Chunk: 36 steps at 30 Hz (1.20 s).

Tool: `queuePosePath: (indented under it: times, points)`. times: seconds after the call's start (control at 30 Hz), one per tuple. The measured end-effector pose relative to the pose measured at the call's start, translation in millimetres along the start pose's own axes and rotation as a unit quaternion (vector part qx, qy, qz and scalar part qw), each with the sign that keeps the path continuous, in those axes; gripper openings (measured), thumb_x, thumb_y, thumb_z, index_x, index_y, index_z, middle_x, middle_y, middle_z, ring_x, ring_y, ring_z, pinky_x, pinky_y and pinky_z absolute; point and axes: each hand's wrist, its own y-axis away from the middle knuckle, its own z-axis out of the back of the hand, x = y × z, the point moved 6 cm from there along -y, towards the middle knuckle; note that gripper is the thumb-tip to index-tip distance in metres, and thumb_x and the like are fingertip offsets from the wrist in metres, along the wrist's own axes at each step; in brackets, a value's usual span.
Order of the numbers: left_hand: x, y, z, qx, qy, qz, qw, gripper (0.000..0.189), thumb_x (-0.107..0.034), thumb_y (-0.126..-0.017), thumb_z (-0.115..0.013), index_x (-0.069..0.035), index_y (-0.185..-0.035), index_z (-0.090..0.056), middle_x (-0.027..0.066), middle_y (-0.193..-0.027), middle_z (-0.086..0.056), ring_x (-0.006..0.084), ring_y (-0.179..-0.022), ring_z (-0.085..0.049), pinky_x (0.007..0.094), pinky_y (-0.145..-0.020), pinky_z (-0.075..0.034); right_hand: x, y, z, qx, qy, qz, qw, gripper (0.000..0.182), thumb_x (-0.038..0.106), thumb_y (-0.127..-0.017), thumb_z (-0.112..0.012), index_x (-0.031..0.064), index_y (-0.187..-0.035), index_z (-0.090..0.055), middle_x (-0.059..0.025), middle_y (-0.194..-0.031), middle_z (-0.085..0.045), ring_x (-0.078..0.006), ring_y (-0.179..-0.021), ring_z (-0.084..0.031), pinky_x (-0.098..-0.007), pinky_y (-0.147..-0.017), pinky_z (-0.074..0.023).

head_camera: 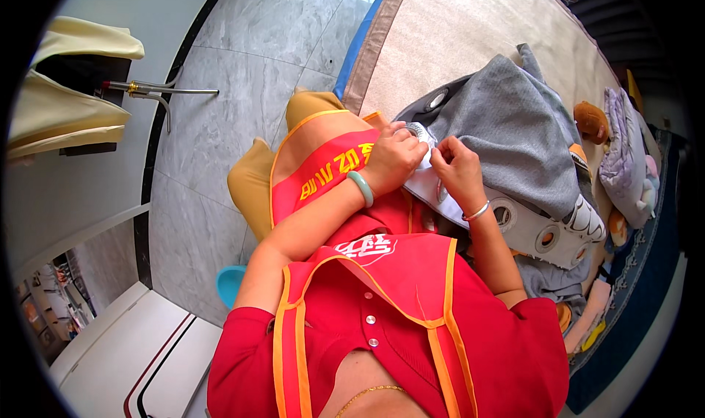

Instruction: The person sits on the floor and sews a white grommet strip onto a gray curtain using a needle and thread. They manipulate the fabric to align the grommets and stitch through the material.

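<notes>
A grey curtain [504, 126] lies in a heap over the bed edge and my lap, its white heading band [523, 228] set with several metal eyelet rings. My left hand [396, 156], with a green bangle at the wrist, grips the band beside a silvery eyelet ring [421, 133]. Close by, my right hand [457, 167] has thumb and fingers pinched together at the band's edge; whether anything small is between them is hidden. Another eyelet [442, 191] hangs just below that hand. A red apron [325, 181] with yellow trim and printed writing covers my lap.
The bed [468, 27] has a beige cover. A folded lilac quilt [625, 154] and a brown plush toy [591, 122] lie on its right. At left, cream cloth [82, 107] hangs near a metal rod [182, 91]. A turquoise plastic item [230, 285] stands on the grey tiled floor [242, 115].
</notes>
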Motion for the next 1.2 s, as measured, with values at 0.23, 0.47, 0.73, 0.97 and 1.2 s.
queuePosePath:
  times: [0.23, 0.47, 0.73, 0.97, 1.2]
  points:
    - [-5.6, 1.3, -0.1, -0.008, -0.023, -0.031, 0.999, 0.005, -0.012, -0.074, -0.053, -0.010, -0.073, -0.057, 0.0030, -0.069, -0.056, 0.0184, -0.078, -0.056, 0.0387, -0.088, -0.040, -44.2, -2.5, -17.1, 0.120, -0.224, -0.072, 0.964, 0.020, 0.018, -0.085, -0.058, -0.0011, -0.081, -0.058, -0.0032, -0.064, -0.057, -0.0108, -0.054, -0.052, -0.0253, -0.050, -0.0406]
    - [-6.7, 6.7, -0.8, -0.017, 0.007, -0.021, 1.000, 0.015, -0.013, -0.074, -0.055, -0.009, -0.087, -0.063, 0.0024, -0.081, -0.060, 0.0174, -0.083, -0.056, 0.0372, -0.089, -0.040, -48.1, 2.7, -20.4, 0.236, -0.372, -0.233, 0.867, 0.015, 0.018, -0.087, -0.055, 0.0055, -0.078, -0.057, 0.0034, -0.068, -0.051, -0.0056, -0.057, -0.043, -0.0196, -0.052, -0.0338]
    - [-12.0, 4.2, 0.9, -0.012, -0.003, -0.050, 0.999, 0.016, -0.013, -0.072, -0.056, -0.008, -0.086, -0.062, 0.0038, -0.079, -0.057, 0.0203, -0.082, -0.055, 0.0373, -0.086, -0.042, -51.8, 12.3, -29.3, 0.274, -0.495, -0.286, 0.773, 0.014, 0.017, -0.086, -0.050, 0.0064, -0.079, -0.056, 0.0009, -0.071, -0.053, -0.0072, -0.060, -0.044, -0.0208, -0.056, -0.0354]
    - [-11.8, 7.2, 0.2, -0.029, 0.030, -0.020, 0.999, 0.013, -0.014, -0.072, -0.056, -0.008, -0.083, -0.060, 0.0044, -0.078, -0.055, 0.0215, -0.082, -0.054, 0.0366, -0.084, -0.041, -45.4, 18.0, -28.9, 0.292, -0.550, -0.291, 0.726, 0.012, 0.015, -0.087, -0.049, 0.0050, -0.083, -0.055, 0.0000, -0.075, -0.055, -0.0067, -0.061, -0.044, -0.0208, -0.056, -0.0366]
    - [-12.1, 10.0, 0.5, -0.020, 0.031, -0.029, 0.999, 0.017, -0.013, -0.072, -0.058, -0.007, -0.087, -0.062, 0.0044, -0.082, -0.058, 0.0220, -0.084, -0.055, 0.0371, -0.084, -0.041, -47.8, 22.9, -30.5, 0.257, -0.515, -0.278, 0.769, 0.011, 0.015, -0.087, -0.050, 0.0052, -0.083, -0.056, 0.0013, -0.073, -0.054, -0.0042, -0.058, -0.042, -0.0192, -0.051, -0.0345]
